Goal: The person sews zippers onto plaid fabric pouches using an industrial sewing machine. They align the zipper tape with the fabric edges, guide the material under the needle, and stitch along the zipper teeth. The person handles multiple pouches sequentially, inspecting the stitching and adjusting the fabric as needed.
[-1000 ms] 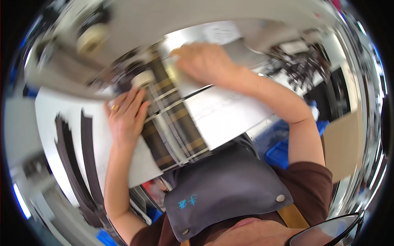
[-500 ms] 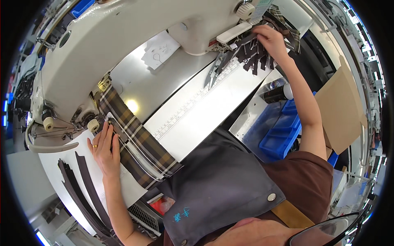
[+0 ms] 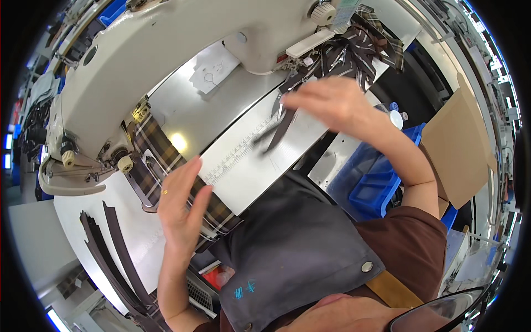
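Observation:
My right hand (image 3: 334,106), blurred by motion, pinches a dark zipper (image 3: 283,131) whose loose ends hang over the white ruled tabletop. Small thread snips (image 3: 278,105) lie beside it, partly covered. My left hand (image 3: 185,205) hovers over the plaid fabric (image 3: 218,209) with thumb and fingers apart, holding nothing. That brown, black and white fabric stretches from the sewing machine's needle area (image 3: 141,112) toward my lap. A dark strip with a metal pull (image 3: 148,156) lies along it.
A cream sewing machine (image 3: 166,44) arches across the far side. Dark zippers (image 3: 351,52) are heaped at the far right. Dark strips (image 3: 105,260) hang at the left. Blue trays (image 3: 376,191) and a cardboard box (image 3: 459,146) stand at the right.
My right hand has come from the zipper heap toward the middle, bringing a dark zipper. My left hand has lifted off the fabric by the needle area and moved right and nearer.

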